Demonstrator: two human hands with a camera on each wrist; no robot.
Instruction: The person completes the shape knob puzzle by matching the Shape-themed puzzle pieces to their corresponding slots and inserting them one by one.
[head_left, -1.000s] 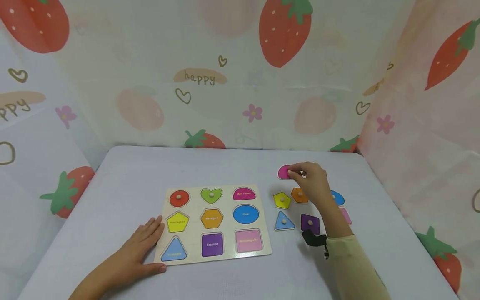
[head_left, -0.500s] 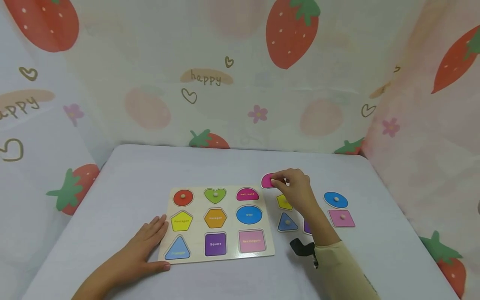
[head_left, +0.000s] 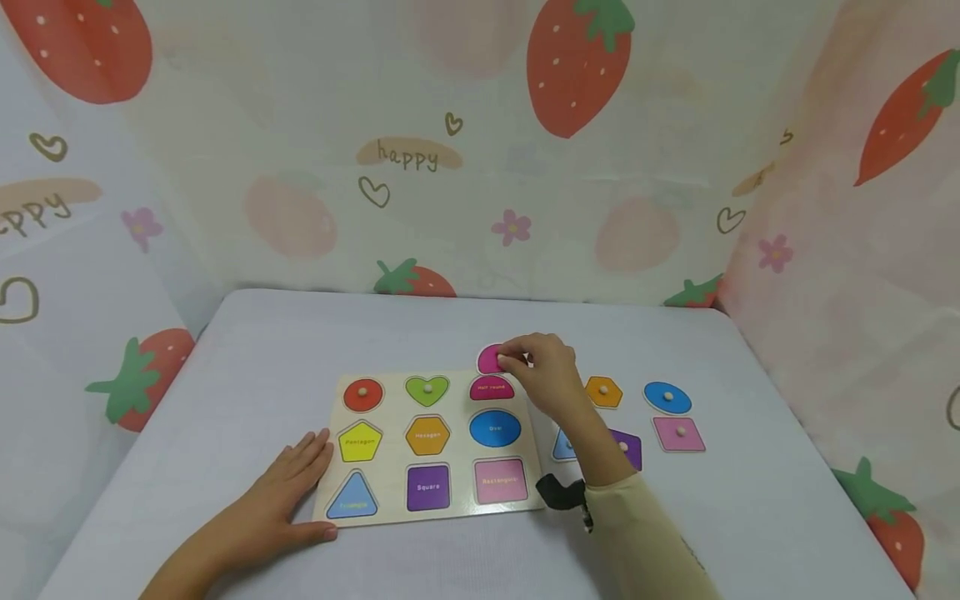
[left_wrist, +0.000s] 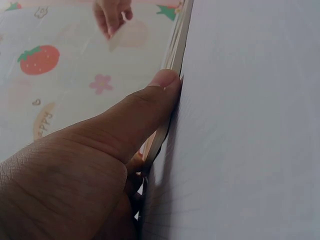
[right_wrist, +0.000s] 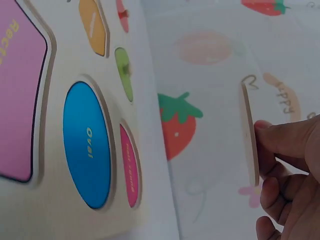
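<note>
My right hand [head_left: 551, 375] pinches a magenta half-round puzzle piece [head_left: 488, 359] between thumb and fingertips. It hangs above the far right edge of the wooden shape puzzle board [head_left: 461, 493], just behind the matching half-round recess [head_left: 492, 389]. In the right wrist view the piece [right_wrist: 249, 135] appears edge-on, clear of the board; the fingers hide its knob. My left hand [head_left: 273, 500] lies flat with straight fingers along the board's left edge, and its thumb [left_wrist: 145, 112] touches the near corner. A red circle [head_left: 363, 395] and a green heart [head_left: 427, 390], both knobbed, sit in the back row.
Right of the board lie loose knobbed pieces: an orange hexagon [head_left: 603, 392], a blue oval [head_left: 667, 397], a pink rectangle [head_left: 678, 434], a purple square [head_left: 630, 450] and a partly covered blue triangle [head_left: 563, 447]. My right forearm hides the yellow pentagon. Strawberry-print cloth surrounds the white table.
My right hand has carried the half-round piece leftward from beyond the loose pieces to the board's far right edge. The left hand stays at the board's left edge.
</note>
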